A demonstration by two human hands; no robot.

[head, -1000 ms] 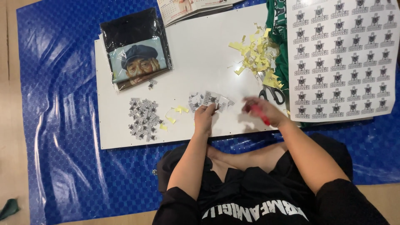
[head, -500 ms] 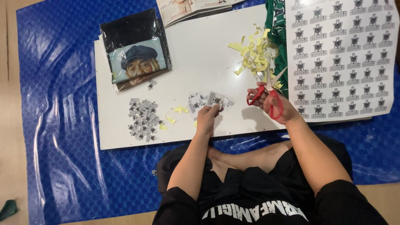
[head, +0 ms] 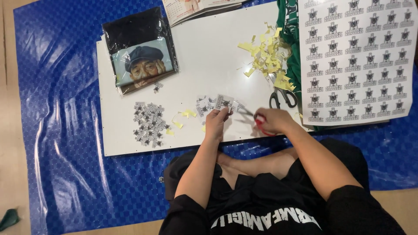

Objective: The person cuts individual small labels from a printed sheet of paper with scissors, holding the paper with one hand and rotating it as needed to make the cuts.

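Note:
My left hand (head: 216, 124) pinches a small printed sticker piece (head: 224, 102) above the white board (head: 204, 56). My right hand (head: 271, 121) grips red-handled scissors (head: 254, 117), whose blades point left toward that piece. A few more cut pieces (head: 203, 105) lie just left of my left hand. Further left sits a pile of small cut stickers (head: 149, 124). Yellow backing scraps (head: 188, 114) lie between the pile and my hand.
A large sheet of printed stickers (head: 357, 56) lies at the right. Black-handled scissors (head: 283, 98) rest beside a heap of yellow scraps (head: 266, 54). A bagged black shirt with a portrait print (head: 140, 52) lies upper left. A blue tarp (head: 56, 130) lies under the board.
My right hand has come back down and left with the red scissors, from near the black scissors to the piece in my left hand. My left hand has lifted that piece slightly.

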